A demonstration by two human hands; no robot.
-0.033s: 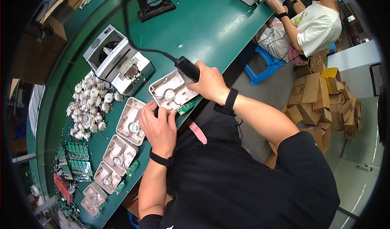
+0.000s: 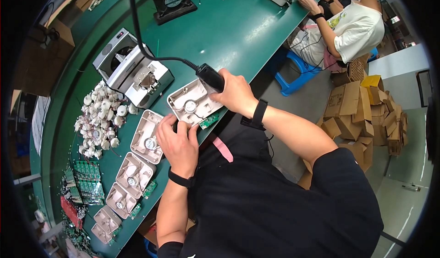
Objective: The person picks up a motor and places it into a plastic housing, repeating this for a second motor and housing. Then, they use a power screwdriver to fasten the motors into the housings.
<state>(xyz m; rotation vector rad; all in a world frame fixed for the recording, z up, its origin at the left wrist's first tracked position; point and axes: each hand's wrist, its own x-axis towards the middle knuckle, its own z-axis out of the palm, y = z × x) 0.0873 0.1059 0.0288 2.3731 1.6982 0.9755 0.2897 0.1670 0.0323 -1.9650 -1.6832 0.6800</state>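
My right hand [image 2: 236, 93] is wrapped around a black corded electric screwdriver [image 2: 210, 78], whose tip is hidden. It is over the right end of an open light-grey plastic housing [image 2: 181, 95]. Inside the housing sit a round speaker [image 2: 190, 106] and thin wires. A small green circuit board [image 2: 209, 121] lies against its near side. With curled fingers, my left hand [image 2: 179, 143] grips the housing's near left edge. Just beside that hand stands another open housing [image 2: 143, 141] with a speaker in it.
More housings [image 2: 123, 178] line the bench edge at lower left. A screw feeder machine [image 2: 137, 70], a heap of white round parts [image 2: 98, 120] and stacked green boards [image 2: 89, 180] stand beyond. A black fan [image 2: 174, 1] is at the back. A co-worker [image 2: 353, 33] sits at right, near cardboard [image 2: 348, 107].
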